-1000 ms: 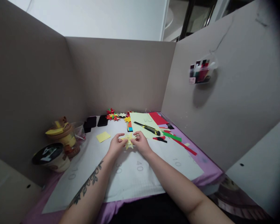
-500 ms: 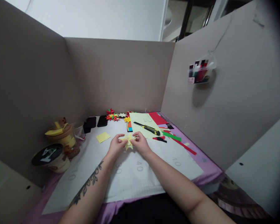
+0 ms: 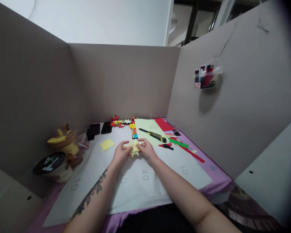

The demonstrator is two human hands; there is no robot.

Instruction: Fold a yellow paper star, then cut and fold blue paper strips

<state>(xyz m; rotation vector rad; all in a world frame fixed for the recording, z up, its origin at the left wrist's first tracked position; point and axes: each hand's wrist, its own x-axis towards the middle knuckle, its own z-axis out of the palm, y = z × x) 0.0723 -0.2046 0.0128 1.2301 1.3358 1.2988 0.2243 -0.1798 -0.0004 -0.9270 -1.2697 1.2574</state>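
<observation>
A pale yellow folded paper star (image 3: 135, 151) is held between my two hands over the white sheet. My left hand (image 3: 122, 152) pinches its left points between thumb and fingers. On the other side my right hand (image 3: 145, 149) grips the star's right points the same way, thumb on top. Fingertips cover parts of the star's edges. Just beyond my right hand, a black and yellow utility knife (image 3: 153, 135) lies on a pale green paper sheet (image 3: 145, 124). To the left of my hands rests a yellow square of paper (image 3: 107, 144).
Several coloured paper stars (image 3: 117, 123) lie at the back near two dark phones (image 3: 106, 127). Red paper (image 3: 164, 124), a green strip (image 3: 178, 142) and other strips lie right. Pots (image 3: 54, 166) stand left. Grey panels (image 3: 123, 77) enclose the table; a plastic holder (image 3: 206, 77) hangs right.
Both hands keep hold of the paper star and have hardly moved. The whole view has shifted slightly downward in the picture.
</observation>
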